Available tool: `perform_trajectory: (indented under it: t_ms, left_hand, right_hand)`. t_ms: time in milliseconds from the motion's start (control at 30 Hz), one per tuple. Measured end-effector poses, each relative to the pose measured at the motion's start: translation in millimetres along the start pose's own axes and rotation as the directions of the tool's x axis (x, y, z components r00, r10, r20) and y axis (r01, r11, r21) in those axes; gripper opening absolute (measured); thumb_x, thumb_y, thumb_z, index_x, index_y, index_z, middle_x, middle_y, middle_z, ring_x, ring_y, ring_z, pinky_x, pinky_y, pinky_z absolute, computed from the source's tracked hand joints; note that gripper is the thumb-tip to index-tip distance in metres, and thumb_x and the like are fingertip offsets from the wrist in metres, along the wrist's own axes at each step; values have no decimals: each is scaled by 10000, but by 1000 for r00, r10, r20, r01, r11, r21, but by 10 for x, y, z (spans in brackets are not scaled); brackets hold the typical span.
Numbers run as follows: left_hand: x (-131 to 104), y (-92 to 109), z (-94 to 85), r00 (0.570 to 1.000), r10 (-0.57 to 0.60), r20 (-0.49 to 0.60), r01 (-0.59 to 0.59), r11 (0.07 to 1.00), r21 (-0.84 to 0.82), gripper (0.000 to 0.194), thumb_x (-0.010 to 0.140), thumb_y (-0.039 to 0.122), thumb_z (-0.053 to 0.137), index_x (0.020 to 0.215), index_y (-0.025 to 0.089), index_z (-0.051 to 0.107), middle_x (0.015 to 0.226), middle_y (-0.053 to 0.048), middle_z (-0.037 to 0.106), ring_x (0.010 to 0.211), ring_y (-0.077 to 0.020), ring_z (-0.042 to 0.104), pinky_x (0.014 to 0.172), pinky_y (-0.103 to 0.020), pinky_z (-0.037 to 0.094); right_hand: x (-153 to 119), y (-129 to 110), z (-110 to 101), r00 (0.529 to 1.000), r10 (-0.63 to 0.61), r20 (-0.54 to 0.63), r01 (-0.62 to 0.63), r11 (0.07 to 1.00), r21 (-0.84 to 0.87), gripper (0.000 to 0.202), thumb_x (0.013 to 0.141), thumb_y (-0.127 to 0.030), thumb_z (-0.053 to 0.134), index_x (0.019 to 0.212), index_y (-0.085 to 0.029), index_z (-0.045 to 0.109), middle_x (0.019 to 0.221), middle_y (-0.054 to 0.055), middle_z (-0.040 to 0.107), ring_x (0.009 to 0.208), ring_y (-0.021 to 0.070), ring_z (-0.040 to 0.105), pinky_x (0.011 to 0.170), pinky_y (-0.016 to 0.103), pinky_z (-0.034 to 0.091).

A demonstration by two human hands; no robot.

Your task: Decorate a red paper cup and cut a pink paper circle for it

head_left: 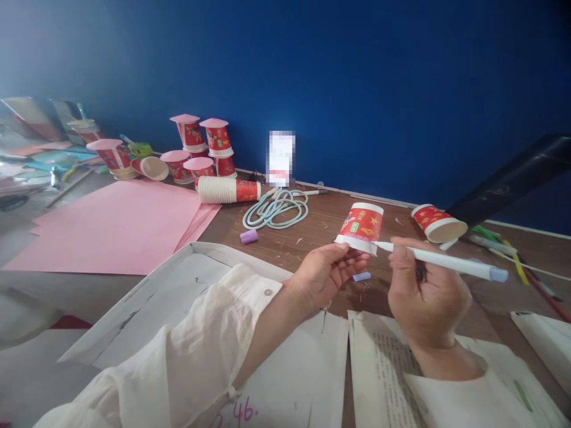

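Observation:
My left hand [328,270] holds a red paper cup [362,223] by its white rim, thumb outside and fingers beneath. The cup is upside down, with gold stars and a green patch printed on it. In my right hand [426,291] is a white marker [455,261] with a pale blue end; its tip meets the cup near the rim on the right. A small blue cap [361,277] lies on the brown table [285,252] just beyond my left fingers.
Pink-topped cups [216,137] stand at the back left, behind a lying cup stack [227,190] and pink sheets [120,226]. A coiled cable [276,211] and purple cap [248,236] lie mid-table. Another cup [439,223] lies right, by a black tube [513,178] and pens. Papers [379,362] lie in front.

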State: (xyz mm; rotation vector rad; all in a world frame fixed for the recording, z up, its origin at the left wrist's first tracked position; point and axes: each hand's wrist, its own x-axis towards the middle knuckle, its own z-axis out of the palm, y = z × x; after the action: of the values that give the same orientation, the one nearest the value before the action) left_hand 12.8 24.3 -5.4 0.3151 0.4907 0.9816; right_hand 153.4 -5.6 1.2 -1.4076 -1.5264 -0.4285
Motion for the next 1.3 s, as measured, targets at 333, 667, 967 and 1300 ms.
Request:
perform_trajectory:
  t_ms: [333,667,967,1300]
  left_hand:
    - [2,-1,-9,1000,2,14,-2,1000,2,209,909,125,524,838,58,709,836,-117,722,796,-143,693,888,-265,522]
    - [-10,-3,22,1000,28,-4,-28,999,29,188,893,135,545,855,66,715,845,-122,727,798,-153,690,900,-288,517]
    - [-5,-29,-2,996,77,38,-78,996,47,146,874,170,599,867,79,713,906,-131,726,848,-168,685,944,-321,496]
    - [11,-66,7,991,130,17,-131,986,104,124,869,193,648,831,91,706,864,-95,704,828,-148,663,949,-327,485]
  right_hand:
    - [-10,3,0,999,-21,24,22,999,-34,254,953,-368,530,920,-199,717,880,81,754,851,238,689,786,350,511]
    - [-12,-29,1,996,-69,55,69,998,-9,216,951,-327,542,914,-207,718,865,78,757,869,245,709,827,371,532]
    - [-7,-43,-2,995,-80,60,80,997,-2,206,956,-317,529,939,-212,706,900,76,755,878,241,707,843,383,523]
    - [4,-9,-11,999,-50,7,50,998,50,197,947,-300,545,959,-195,711,897,85,746,862,238,704,803,375,529]
